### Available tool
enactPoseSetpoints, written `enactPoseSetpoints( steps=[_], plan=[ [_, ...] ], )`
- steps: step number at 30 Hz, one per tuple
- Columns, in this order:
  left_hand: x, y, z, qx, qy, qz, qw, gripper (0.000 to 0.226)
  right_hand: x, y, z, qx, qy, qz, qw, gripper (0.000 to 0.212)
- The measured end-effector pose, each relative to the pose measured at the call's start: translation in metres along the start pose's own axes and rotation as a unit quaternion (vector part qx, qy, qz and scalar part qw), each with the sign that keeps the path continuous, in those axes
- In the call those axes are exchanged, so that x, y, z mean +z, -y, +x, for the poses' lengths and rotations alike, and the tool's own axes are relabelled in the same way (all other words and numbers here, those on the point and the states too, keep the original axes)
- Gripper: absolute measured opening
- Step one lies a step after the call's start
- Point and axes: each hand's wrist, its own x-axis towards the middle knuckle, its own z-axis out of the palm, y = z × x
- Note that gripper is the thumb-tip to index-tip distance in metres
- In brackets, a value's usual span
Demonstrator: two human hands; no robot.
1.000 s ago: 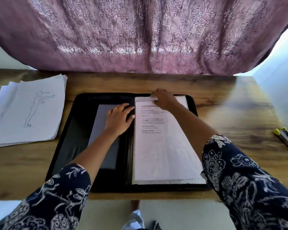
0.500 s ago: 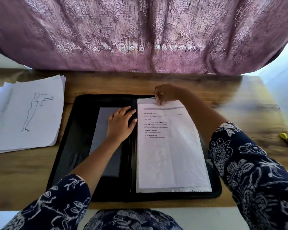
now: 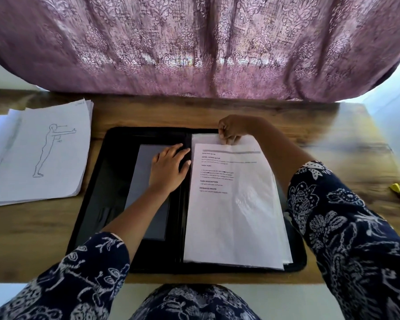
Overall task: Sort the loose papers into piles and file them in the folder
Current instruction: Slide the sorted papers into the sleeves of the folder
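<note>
Head view: filing step, printed sheet (image 3: 236, 204) going into open folder (image 3: 116, 162).
Sheet's top edge is pinched by right hand (image 3: 232, 129); left hand (image 3: 169, 168) lies flat, fingers straight, on the folder's other half just beside it. Likely next: square sheet down, let go, reach for loose pile (image 3: 44, 153) well left of the left hand. Count: one folder, one loose pile, more sheets under the pinched one, number unclear.

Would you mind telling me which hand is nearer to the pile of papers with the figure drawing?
Left. The left hand rests on the left half of the folder, toward the pile; the right hand pinches the printed sheet farther off.
</note>
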Motion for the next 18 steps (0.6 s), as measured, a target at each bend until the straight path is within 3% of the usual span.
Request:
enactPoseSetpoints(
  steps=[2,5,7,9,11,12,15,17,18],
  plan=[
    [-0.001,0.000,0.001,-0.001,0.004,-0.005,1.000,0.042,0.002,0.008,-0.006,0.020,-0.043,-0.022,0.999,0.021],
    [-0.002,-0.001,-0.001,-0.029,0.015,-0.073,0.997,0.042,0.030,0.026,-0.032,0.025,-0.290,-0.159,0.943,0.024],
    [-0.005,-0.007,-0.015,-0.048,0.020,-0.142,0.989,0.049,0.084,0.033,-0.060,0.000,-0.382,-0.086,0.920,0.032],
    [-0.003,-0.017,-0.047,-0.037,0.035,-0.138,0.989,0.055,0.155,0.030,-0.096,-0.036,-0.335,-0.040,0.941,0.056],
    [0.002,-0.021,-0.083,0.001,0.035,-0.087,0.996,0.058,0.207,0.002,-0.129,-0.035,-0.255,-0.100,0.961,0.080],
    [0.003,-0.021,-0.097,0.020,0.034,-0.068,0.997,0.059,0.216,-0.020,-0.139,-0.022,-0.258,-0.126,0.958,0.085],
    [0.006,-0.019,-0.113,0.053,0.039,-0.029,0.997,0.061,0.203,-0.081,-0.154,0.062,-0.314,-0.132,0.938,0.084],
    [0.003,-0.022,-0.111,0.042,0.048,-0.032,0.997,0.065,0.194,-0.081,-0.157,0.120,-0.332,-0.138,0.925,0.081],
    [0.002,-0.024,-0.111,0.040,0.056,-0.027,0.997,0.067,0.199,-0.061,-0.159,0.101,-0.348,-0.136,0.922,0.079]
  ],
)
